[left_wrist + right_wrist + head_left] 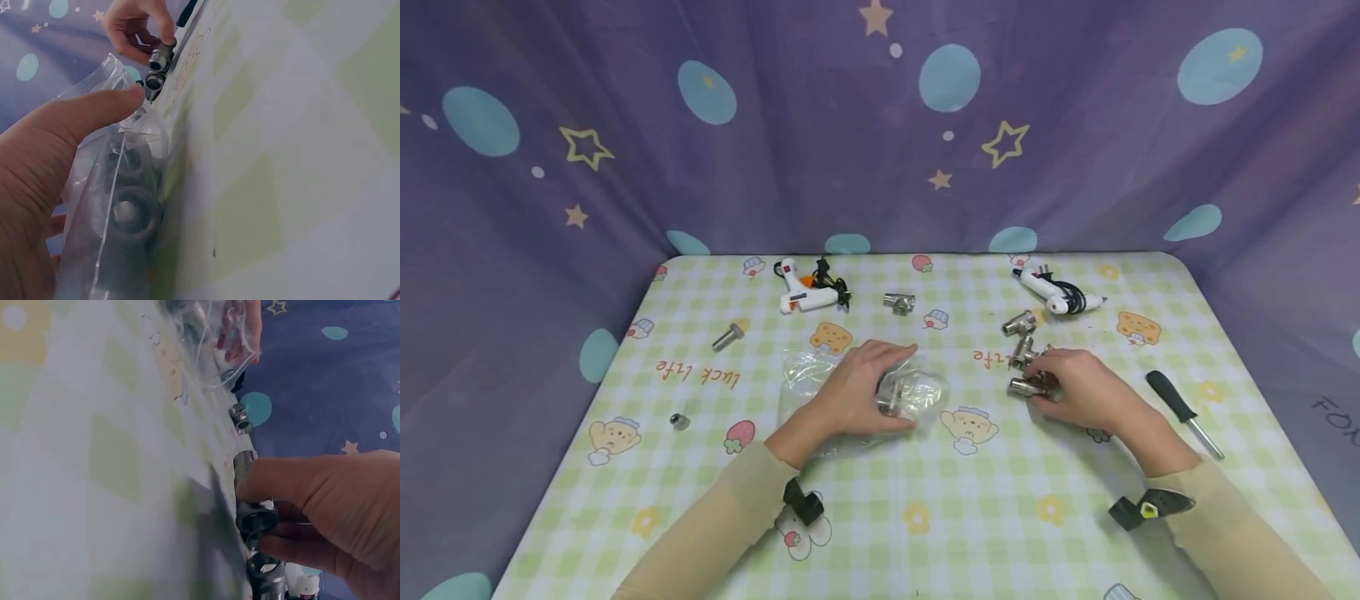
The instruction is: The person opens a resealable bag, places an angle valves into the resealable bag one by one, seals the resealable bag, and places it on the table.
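My left hand point(857, 392) curves round a clear plastic bag point(801, 375), thumb on one side and fingers on the other. Inside the bag are metal fittings point(134, 212), blurred by the plastic. On the right, my right hand point(1078, 387) pinches a shiny metal tee fitting point(1026, 387) between thumb and fingers, low over the tablecloth. Just beyond it lie more tee fittings point(1018, 323), one point(265, 565) close to my fingertips in the right wrist view. Part of the held tee is hidden by my fingers.
Two white glue guns point(808, 296) point(1052, 292) with black cords lie at the back. A lone tee point(900, 302) sits between them. At left are a metal bolt-like piece point(727, 337) and a small metal fitting point(679, 421); a screwdriver point(1172, 396) lies at right.
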Demonstrator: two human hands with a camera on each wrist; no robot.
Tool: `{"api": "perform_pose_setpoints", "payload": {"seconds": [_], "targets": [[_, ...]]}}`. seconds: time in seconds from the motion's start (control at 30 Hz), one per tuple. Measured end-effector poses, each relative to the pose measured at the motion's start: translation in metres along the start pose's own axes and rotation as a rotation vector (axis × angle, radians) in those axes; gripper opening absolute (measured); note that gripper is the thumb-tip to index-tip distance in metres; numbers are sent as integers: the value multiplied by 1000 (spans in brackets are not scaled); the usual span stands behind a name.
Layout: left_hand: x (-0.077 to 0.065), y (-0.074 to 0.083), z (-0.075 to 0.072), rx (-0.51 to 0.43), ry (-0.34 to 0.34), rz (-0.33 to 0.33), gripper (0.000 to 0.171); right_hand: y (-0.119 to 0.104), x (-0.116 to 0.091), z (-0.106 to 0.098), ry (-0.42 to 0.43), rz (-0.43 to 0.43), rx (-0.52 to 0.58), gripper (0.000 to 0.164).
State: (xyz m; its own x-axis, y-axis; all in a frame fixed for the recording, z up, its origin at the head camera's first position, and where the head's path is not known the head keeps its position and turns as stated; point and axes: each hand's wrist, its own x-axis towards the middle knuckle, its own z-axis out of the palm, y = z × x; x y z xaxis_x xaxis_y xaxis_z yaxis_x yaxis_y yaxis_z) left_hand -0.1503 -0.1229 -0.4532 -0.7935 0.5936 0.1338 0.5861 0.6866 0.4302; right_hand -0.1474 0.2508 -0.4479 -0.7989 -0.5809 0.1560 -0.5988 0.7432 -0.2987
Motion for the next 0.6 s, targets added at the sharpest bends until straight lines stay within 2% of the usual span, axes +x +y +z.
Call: {"api": "perform_pose_setpoints", "payload": {"seconds": [0.37,0.6], "targets": [[0,-2,3,-11,20,-11,100,-17,23,-6,90,-74,144,28],[0,-2,4,-10,35,-11,98,-29,42,-3,79,-115,188,29]]}}
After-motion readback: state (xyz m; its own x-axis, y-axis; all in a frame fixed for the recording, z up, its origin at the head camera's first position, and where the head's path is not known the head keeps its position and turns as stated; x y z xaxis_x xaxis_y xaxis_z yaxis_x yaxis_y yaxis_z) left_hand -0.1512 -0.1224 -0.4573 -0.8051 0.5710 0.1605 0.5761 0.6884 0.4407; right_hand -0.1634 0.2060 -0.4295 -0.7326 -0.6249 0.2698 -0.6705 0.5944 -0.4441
